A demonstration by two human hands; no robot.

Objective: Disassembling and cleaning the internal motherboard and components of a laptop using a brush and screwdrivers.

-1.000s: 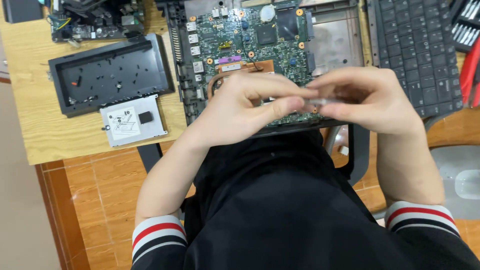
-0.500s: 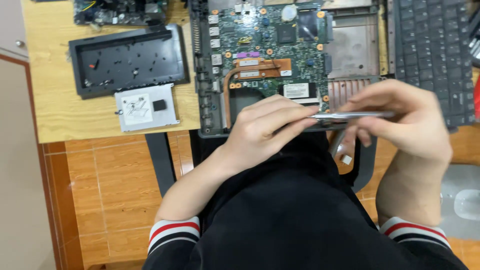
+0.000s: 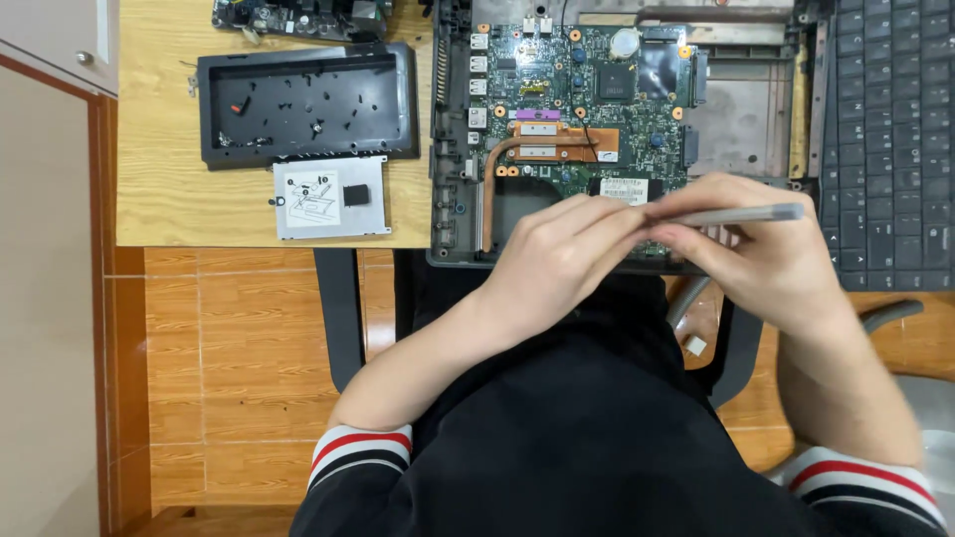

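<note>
An opened laptop chassis (image 3: 637, 119) with its green motherboard is lying at twelve o'clock, a black keyboard (image 3: 890, 139) sitting at two, a black cover panel (image 3: 303, 104) at ten. The left hand (image 3: 557, 259) and right hand (image 3: 771, 264) are pinching a slim grey tool (image 3: 736, 214) together just before the chassis.

The hands are covering the near edge of the opened laptop base (image 3: 756, 119), hiding what lies there. The grey tool's (image 3: 741, 214) tip is vanishing behind the left hand's (image 3: 557, 261) fingers. At three o'clock, the keyboard (image 3: 890, 149) is running off frame; at twelve, a circuit board (image 3: 298, 18) is getting cropped.
</note>
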